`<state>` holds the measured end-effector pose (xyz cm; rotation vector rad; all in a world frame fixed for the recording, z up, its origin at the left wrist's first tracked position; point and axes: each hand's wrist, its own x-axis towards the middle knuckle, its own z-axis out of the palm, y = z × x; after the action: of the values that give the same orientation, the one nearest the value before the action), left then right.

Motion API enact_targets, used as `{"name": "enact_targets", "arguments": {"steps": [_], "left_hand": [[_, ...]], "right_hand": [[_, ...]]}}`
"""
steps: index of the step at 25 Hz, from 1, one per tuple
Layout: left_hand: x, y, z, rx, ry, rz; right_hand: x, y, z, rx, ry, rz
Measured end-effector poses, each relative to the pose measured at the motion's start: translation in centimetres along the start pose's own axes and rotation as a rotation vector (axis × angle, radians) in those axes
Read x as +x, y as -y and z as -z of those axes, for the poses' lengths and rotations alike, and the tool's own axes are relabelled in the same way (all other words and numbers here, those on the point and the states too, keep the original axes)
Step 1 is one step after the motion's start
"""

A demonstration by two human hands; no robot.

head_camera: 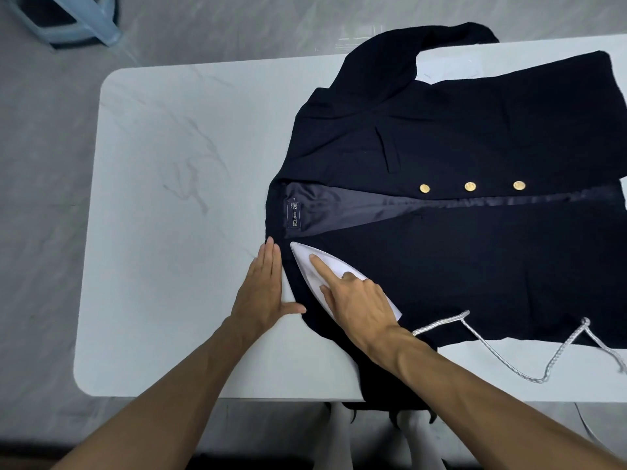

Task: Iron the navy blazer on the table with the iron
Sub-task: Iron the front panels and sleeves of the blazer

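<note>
The navy blazer (458,252) lies front up on the white table (176,184), collar to the left, with three gold buttons and the lining showing along the opening. A white iron (307,262) sits flat on the near front panel by the shoulder, its tip pointing up-left toward the collar. My right hand (356,300) grips the iron from above, index finger stretched along its top. My left hand (266,290) lies flat, fingers straight, on the table at the blazer's shoulder edge, thumb touching the fabric.
The iron's braided grey cord (492,347) trails over the blazer's near edge and across the table to the right. One sleeve hangs over the near table edge; the other bends off the far edge. A pale blue plastic stool (68,22) stands on the floor at top left.
</note>
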<state>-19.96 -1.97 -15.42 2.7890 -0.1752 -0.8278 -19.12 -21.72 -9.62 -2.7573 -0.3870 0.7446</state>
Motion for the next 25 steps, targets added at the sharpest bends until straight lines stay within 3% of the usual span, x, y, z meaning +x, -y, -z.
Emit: {"name": "enact_targets", "arguments": {"steps": [10, 17, 22, 25], "left_hand": [[0.6, -2.2, 1.5, 0.093, 0.077, 0.152], [0.9, -3.2, 2.5, 0.114, 0.127, 0.205], [0.7, -3.3, 2.5, 0.168, 0.110, 0.168], [0.4, -3.5, 2.3, 0.148, 0.071, 0.125]], "right_hand": [[-0.1, -1.8, 0.5, -0.097, -0.041, -0.059], [-0.7, -6.4, 3.2, 0.088, -0.103, -0.257], [-0.7, -2.2, 2.2, 0.146, -0.058, -0.126], [-0.9, 0.3, 0.3, 0.004, -0.027, -0.109]]}}
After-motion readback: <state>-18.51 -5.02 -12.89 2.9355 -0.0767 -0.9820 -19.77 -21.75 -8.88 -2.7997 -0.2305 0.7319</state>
